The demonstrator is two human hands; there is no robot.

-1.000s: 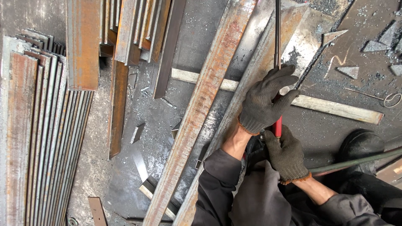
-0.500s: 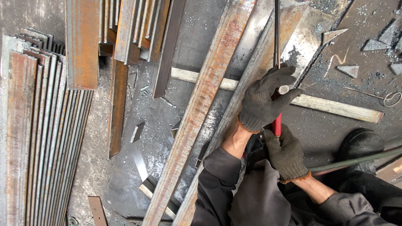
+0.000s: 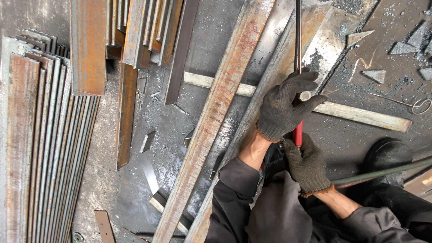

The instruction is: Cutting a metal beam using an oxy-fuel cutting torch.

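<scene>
A: The worker's left hand, in a dark knitted glove with an orange cuff, is wrapped tight around a thin dark metal rod with a red lower section. The rod runs straight up to the top edge of the view.

B: And the right hand? Same kind of glove, just below the left one. Its fingers are curled shut around the red part of that rod, where a small piece of red shows between the two gloves.

A: So both fists are closed on the one rod, stacked one above the other, nearly touching. A pale round stub pokes out between the left fingers; what it belongs to cannot be told.

B: The rod lies over a long rusty flat steel bar and a greyer steel strip beside it, both slanting across the dark, gritty floor.

A: A pale flat bar crosses beneath them. On the left stands a stack of rusted steel strips on edge.

B: A green hose passes near the right forearm, beside a black boot.
</scene>
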